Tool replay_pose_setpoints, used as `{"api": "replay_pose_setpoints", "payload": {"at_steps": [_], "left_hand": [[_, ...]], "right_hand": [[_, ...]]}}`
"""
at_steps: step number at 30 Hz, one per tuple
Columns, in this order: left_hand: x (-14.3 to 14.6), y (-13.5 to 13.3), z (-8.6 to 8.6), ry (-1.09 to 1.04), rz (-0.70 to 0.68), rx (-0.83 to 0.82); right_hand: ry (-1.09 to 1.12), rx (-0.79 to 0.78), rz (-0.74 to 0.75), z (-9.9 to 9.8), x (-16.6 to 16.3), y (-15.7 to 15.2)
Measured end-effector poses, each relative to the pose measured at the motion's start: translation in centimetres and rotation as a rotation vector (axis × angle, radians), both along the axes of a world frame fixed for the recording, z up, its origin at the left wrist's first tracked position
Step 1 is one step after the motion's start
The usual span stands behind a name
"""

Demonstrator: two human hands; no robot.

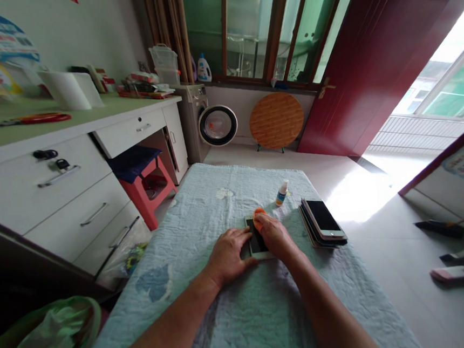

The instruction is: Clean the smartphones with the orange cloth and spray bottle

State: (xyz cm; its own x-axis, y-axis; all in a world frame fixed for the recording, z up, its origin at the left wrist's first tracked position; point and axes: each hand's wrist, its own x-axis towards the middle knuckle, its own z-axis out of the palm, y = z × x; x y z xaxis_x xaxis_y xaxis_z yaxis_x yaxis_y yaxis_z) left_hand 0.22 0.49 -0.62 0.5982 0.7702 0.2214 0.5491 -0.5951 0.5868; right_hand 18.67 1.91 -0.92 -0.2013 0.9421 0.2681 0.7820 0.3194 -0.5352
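Observation:
A white-framed smartphone (pixel 257 242) with a dark screen lies flat on the cloth-covered table. My left hand (pixel 231 254) holds it by the left side, with fingers on its upper edge and the thumb near the lower corner. In my right hand (pixel 275 236) is an orange cloth (pixel 258 213), bunched under the fingers and pressed against the upper part of the screen. Whether it is cloth or sponge is hard to tell. Beyond the right hand stands a small spray bottle (pixel 281 193) with a white cap. A stack of smartphones (pixel 324 222) lies to the right, the top one white-framed.
A light blue quilted cloth (pixel 201 198) covers the table. On the left are a white desk (pixel 71 188) and a red stool (pixel 146 189). Farther back are a washing machine (pixel 192 120) with its round door open and a round wooden tabletop (pixel 276 120). A green bin (pixel 96 316) stands front left.

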Motion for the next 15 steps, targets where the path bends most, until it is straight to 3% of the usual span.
{"api": "replay_pose_setpoints", "payload": {"at_steps": [7, 15], "left_hand": [[-0.1, 0.0, -0.3, -0.006, 0.011, -0.014], [-0.2, 0.0, -0.9, -0.078, 0.035, -0.012]], "right_hand": [[-0.018, 0.013, -0.138, 0.0, -0.2, -0.6], [0.102, -0.048, 0.142, 1.8, -0.9, -2.0]]}}
